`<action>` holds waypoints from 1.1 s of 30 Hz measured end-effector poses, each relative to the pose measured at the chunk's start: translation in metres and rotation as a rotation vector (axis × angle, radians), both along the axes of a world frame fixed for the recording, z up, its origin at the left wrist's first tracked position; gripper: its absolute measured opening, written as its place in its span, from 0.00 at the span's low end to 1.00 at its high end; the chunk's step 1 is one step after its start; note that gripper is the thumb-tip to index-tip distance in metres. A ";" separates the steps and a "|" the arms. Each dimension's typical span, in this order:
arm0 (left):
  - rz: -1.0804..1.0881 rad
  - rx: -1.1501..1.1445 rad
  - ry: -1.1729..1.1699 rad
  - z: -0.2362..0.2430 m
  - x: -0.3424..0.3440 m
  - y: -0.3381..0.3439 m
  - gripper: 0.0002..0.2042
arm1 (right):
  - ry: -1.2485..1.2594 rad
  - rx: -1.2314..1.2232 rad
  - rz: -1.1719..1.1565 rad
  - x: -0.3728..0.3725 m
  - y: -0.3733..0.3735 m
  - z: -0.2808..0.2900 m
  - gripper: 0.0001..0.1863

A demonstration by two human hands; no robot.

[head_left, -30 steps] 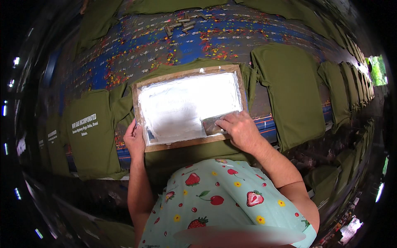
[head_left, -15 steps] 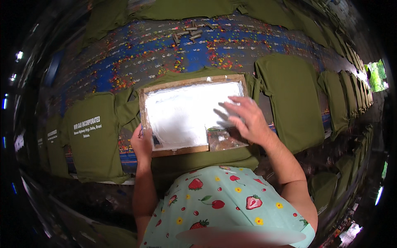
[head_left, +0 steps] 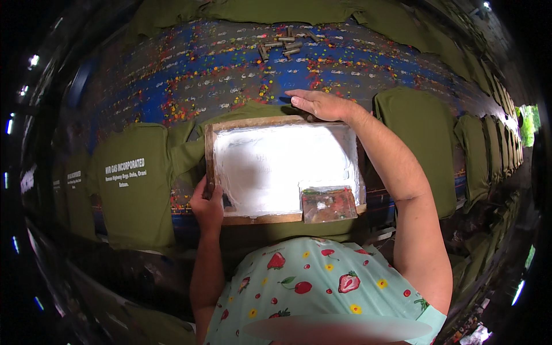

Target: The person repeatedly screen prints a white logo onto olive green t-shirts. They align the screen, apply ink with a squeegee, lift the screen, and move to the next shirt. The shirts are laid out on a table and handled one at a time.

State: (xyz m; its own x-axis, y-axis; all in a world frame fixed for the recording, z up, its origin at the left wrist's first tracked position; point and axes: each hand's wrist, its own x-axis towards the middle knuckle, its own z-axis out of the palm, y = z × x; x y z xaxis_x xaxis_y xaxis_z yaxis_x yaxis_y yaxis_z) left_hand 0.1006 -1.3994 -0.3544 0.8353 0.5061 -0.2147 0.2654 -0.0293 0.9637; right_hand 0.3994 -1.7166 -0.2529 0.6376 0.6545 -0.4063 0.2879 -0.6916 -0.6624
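Observation:
A wooden screen printing frame [head_left: 259, 218] lies over an olive-green shirt [head_left: 247, 111], its mesh coated in bright white ink [head_left: 282, 167]. On the frame's left side, my left hand [head_left: 207, 202] is closed around the wood. My right hand [head_left: 322, 106] reaches across to the far edge, fingers stretched out and pointing left, the palm resting at or just over the wood near the far right corner. A flat, paint-stained squeegee [head_left: 329, 205] leans on the near right part of the frame, touched by neither hand.
To the left lies an olive shirt with white print [head_left: 132, 184]; to the right is a plain olive shirt [head_left: 414, 149], with several more beyond. Several short metal tubes [head_left: 284, 44] sit on the paint-spotted blue and grey table [head_left: 230, 63]. More shirts hang along the far edge.
My right hand has moved from above the mesh to the frame's far edge. The squeegee stays at the near right corner. My left hand keeps its hold on the left side.

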 end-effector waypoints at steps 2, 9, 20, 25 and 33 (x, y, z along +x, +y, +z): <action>0.002 0.015 -0.022 0.004 0.000 -0.003 0.24 | 0.048 -0.043 0.025 0.005 0.001 0.004 0.48; -0.009 0.043 0.022 0.008 0.001 -0.005 0.23 | 0.146 -0.144 0.136 0.013 0.008 0.019 0.59; -0.014 0.144 0.014 0.005 -0.004 -0.005 0.22 | 0.216 -0.150 0.207 0.022 0.013 0.013 0.56; 0.047 0.117 -0.054 0.002 -0.009 -0.011 0.23 | 0.211 -0.139 0.239 0.027 0.011 0.009 0.55; 0.082 0.153 -0.080 0.003 -0.023 -0.013 0.23 | 0.262 -0.089 0.053 0.023 0.006 0.040 0.45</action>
State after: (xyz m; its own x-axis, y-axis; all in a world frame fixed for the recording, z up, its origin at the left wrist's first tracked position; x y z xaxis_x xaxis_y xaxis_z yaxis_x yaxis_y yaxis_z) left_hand 0.0779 -1.4121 -0.3519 0.8011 0.5951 -0.0648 0.1960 -0.1585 0.9677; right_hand 0.4224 -1.7102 -0.2131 0.4693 0.6382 -0.6103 0.1520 -0.7392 -0.6561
